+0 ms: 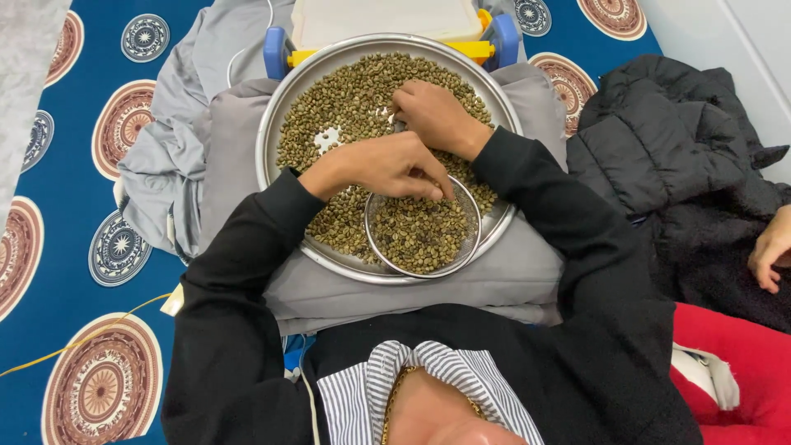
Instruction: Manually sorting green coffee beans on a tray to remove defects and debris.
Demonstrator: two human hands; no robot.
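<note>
A wide round metal tray is seen lying flat on a grey cushion, its floor largely covered by a loose layer of small olive-green beans. One bare patch of metal is noted just beyond the left hand. A smaller round sieve with a wire rim is set inside the tray at its near edge, filled with a heap of the same beans. The left fingertips are placed over the sieve's far rim. The right hand is rested on the beans just beyond, fingers curled into them.
</note>
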